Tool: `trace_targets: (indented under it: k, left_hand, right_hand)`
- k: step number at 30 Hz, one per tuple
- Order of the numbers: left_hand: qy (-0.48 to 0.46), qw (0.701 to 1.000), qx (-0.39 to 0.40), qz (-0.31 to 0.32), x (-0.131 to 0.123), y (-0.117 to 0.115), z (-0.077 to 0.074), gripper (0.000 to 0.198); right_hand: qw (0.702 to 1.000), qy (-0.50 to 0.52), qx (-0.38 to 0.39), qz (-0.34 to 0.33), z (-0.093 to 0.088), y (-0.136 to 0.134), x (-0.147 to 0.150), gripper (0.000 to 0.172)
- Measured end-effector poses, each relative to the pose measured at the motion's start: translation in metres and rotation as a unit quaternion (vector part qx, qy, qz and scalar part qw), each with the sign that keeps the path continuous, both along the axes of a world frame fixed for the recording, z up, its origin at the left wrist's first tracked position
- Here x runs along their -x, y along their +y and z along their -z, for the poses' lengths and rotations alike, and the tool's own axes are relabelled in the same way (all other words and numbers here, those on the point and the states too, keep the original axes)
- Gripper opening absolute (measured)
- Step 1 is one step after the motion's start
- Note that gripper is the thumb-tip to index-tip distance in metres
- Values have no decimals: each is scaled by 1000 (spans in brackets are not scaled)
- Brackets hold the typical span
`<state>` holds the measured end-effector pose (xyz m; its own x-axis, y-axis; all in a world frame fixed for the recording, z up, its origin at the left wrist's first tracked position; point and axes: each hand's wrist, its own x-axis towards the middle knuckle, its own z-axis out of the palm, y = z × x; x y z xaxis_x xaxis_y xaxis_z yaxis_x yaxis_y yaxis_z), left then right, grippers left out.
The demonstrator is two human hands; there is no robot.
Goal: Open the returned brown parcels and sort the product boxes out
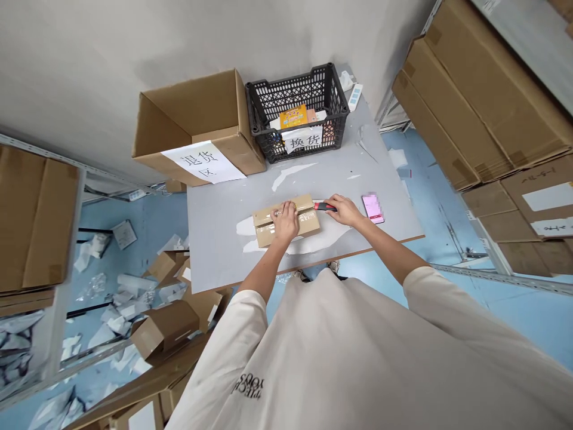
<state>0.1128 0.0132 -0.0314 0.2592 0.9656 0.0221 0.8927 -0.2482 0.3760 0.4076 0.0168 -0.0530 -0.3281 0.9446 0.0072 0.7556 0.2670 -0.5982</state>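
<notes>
A small taped cardboard box (pixel 308 223) lies on the grey table, with a seam running along its top. My left hand (pixel 285 222) presses down on the top of it, fingers bent and gripping the box. In my right hand (pixel 344 210) is a utility knife (pixel 324 206) with a red and black handle, my fingers wrapped around its rear end. The knife points left, its front at the right end of the box by the seam. I cannot make out the blade.
Behind stand a large open cardboard box (pixel 192 162) with a paper sign and a black plastic crate (pixel 295 89) holding small packages. A phone (pixel 373 207) lies right on the table (pixel 215 239). Shelves with cartons (pixel 487 95) flank both sides; boxes and wrappings litter the left floor.
</notes>
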Motion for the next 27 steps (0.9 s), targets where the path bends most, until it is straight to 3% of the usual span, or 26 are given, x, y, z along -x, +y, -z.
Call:
trace_targets:
  k: [5,11,15,18,23,27]
  left_hand:
    - [-30,1000,4,-7,0,-3,3,53]
    - [-29,999,15,-2,5,-3,0,54]
    - [-18,1000,17,-1,14,-6,-10,50]
    - [-12,999,9,-33,25,-19,-18,49]
    - [-22,991,-1,-134,55,-54,-23,49]
    - [-55,973,9,-226,85,-78,-16,49]
  right_hand:
    - [988,26,57,141,22,-18,-35,43]
    - [937,-51,145,314,63,-46,-57,26]
    - [916,-81,185,346,84,-50,-58,30]
    - [916,-69,166,359,98,-51,-58,36]
    - [919,-71,153,357,110,-53,-58,38]
    - [916,-108,166,348,105,-53,-56,39]
